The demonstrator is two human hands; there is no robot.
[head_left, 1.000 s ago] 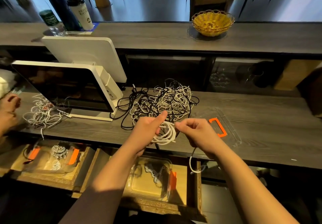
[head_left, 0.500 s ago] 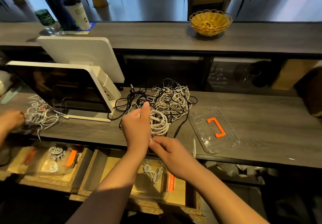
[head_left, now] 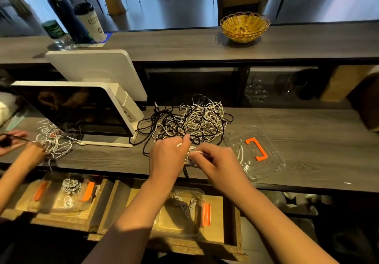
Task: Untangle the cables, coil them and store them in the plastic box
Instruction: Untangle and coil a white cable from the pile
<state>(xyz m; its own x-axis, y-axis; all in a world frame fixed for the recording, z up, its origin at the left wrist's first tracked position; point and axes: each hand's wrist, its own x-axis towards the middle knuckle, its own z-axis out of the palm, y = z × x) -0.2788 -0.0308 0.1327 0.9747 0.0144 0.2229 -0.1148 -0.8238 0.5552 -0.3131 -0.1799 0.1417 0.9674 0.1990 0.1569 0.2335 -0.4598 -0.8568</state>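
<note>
The left hand [head_left: 168,157] grips the white cable coil [head_left: 189,154] while the right hand [head_left: 217,161] pinches its loose end just beside those fingers: wrap snugly, with the plastic box [head_left: 184,208] waiting below.

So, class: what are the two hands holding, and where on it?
Both grip one white cable coil: left hand around its left side, right hand pinching the strand at its right.

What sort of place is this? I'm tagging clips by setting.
Probably a café or shop service counter: a point-of-sale terminal with a customer-facing screen, a takeaway cup and wicker basket on the raised counter, and seating beyond.
</note>
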